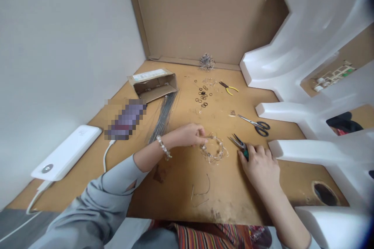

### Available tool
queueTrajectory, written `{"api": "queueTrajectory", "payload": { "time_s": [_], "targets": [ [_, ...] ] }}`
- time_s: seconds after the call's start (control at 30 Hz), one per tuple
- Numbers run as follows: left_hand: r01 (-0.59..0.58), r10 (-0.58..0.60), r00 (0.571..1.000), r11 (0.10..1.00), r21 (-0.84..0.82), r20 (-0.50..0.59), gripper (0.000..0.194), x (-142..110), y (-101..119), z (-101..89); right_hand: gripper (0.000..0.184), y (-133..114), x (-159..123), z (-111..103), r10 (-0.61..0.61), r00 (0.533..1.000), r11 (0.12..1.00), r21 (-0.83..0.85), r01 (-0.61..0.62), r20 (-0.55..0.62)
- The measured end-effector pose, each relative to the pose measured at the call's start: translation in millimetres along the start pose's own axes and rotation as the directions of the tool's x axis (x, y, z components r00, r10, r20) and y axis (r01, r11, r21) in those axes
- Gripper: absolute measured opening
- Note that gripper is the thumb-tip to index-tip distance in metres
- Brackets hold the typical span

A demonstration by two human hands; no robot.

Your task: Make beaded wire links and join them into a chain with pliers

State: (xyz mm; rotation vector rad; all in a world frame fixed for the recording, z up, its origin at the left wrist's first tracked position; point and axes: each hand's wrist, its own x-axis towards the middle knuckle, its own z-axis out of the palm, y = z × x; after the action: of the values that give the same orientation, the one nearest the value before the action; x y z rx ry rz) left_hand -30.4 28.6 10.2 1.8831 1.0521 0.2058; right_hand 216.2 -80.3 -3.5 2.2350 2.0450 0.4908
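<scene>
Near the middle of the table, my left hand pinches the left edge of a round wire ring with clear beads; thin wire ends stick out around it. To the right, my right hand is wrapped round the green handle of the long-nose pliers, whose jaws point up-left, apart from the ring. A beaded bracelet circles my left wrist. Short pieces of cut wire lie on the table nearer to me.
A bundle of straight wires comes out of an open cardboard box. Small dark rings, yellow-handled pliers, scissors and a wire tangle lie beyond my hands. A white power bank is left; white foam pieces line the right.
</scene>
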Motion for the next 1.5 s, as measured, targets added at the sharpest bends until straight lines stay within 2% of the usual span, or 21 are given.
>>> {"api": "queueTrajectory", "payload": {
  "time_s": [0.07,0.17,0.27,0.4,0.47,0.57,0.7,0.77,0.83,1.0,1.1,1.17,1.27,1.5],
  "targets": [
    [0.03,-0.028,0.998,0.998,-0.046,0.056,0.029,1,-1,1.4,0.037,-1,2,-2,-0.011,0.999,0.997,0.08,0.014,-0.047],
    [0.057,-0.047,0.996,0.99,-0.125,0.082,0.022,4,-4,3.5,0.035,-6,14,-10,-0.067,0.993,0.944,0.316,0.095,-0.097],
    [0.04,-0.03,0.997,0.989,-0.141,0.069,0.018,5,-5,3.7,0.03,-19,36,-16,-0.204,0.974,0.788,0.575,0.221,-0.094],
    [-0.065,0.063,0.997,0.997,-0.036,-0.052,0.015,5,-4,3.9,0.027,-38,57,-12,-0.399,0.917,0.638,0.72,0.274,0.005],
    [-0.106,0.103,0.991,0.994,-0.027,-0.089,0.016,6,-3,5.0,0.024,-44,58,-5,-0.405,0.914,0.607,0.758,0.24,0.035],
    [-0.112,0.103,0.99,0.989,-0.092,-0.095,0.017,9,-1,5.6,0.023,-47,54,4,-0.335,0.942,0.554,0.813,0.18,0.019],
    [0.027,-0.031,0.999,0.986,-0.163,-0.023,0.023,10,-3,0.2,0.022,-46,51,6,-0.305,0.952,0.477,0.861,0.18,-0.03],
    [0.091,-0.087,0.995,0.987,-0.133,0.04,0.028,9,-5,-3.9,0.022,-46,51,5,-0.282,0.958,0.472,0.864,0.178,-0.044],
    [0.079,-0.075,0.995,0.994,-0.072,0.059,0.03,6,-3,-6.5,0.021,-47,51,5,-0.278,0.959,0.469,0.865,0.178,-0.047],
    [-0.086,0.107,0.99,0.974,0.21,-0.091,0.026,-2,16,-0.1,0.016,-51,48,6,-0.261,0.961,0.484,0.848,0.215,-0.095],
    [-0.105,0.179,0.974,0.901,0.42,-0.141,0.026,-7,27,7.8,0.017,-52,47,6,-0.254,0.963,0.525,0.824,0.214,-0.088],
    [-0.106,0.208,0.965,0.866,0.489,-0.158,0.025,-9,30,10.7,0.017,-53,46,6,-0.239,0.967,0.546,0.813,0.205,-0.084],
    [-0.141,0.231,0.963,0.869,0.475,-0.139,0.024,-10,29,11.0,0.018,-54,45,6,-0.219,0.972,0.562,0.803,0.195,-0.083],
    [-0.277,0.307,0.951,0.902,0.331,-0.042,0.025,-7,26,5.1,0.018,-58,44,8,-0.182,0.98,0.6,0.78,0.18,-0.086]
  ]
}}
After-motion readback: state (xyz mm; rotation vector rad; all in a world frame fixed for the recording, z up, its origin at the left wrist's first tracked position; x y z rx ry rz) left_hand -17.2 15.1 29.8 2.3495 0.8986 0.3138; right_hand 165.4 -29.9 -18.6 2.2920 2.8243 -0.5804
